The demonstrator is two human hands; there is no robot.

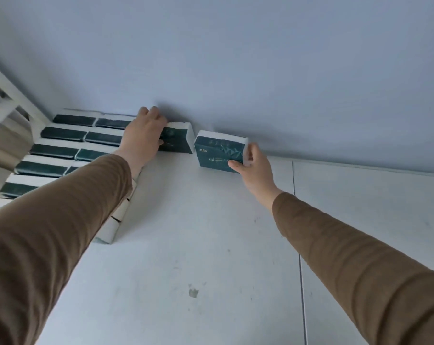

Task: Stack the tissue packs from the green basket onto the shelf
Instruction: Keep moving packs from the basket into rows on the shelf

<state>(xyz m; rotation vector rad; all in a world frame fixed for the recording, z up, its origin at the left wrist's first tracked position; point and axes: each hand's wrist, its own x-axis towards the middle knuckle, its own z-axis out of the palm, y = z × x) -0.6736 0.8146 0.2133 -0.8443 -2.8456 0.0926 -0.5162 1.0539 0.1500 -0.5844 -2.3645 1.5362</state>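
Several dark green and white tissue packs (64, 134) stand in rows on the white shelf (211, 245) at the left, against the back wall. My left hand (145, 131) grips one pack (179, 139) at the right end of the back row, fingers curled over its top. Just right of it, a small gap away, my right hand (254, 168) holds a second pack (219, 151) by its right end, thumb on the front face. That pack rests on the shelf near the wall. The green basket is out of view.
A pale blue wall (260, 70) rises behind the shelf. A white frame upright (14, 93) stands at the far left. A seam (299, 245) runs front to back across the shelf surface at the right. Brown sleeves cover both forearms.
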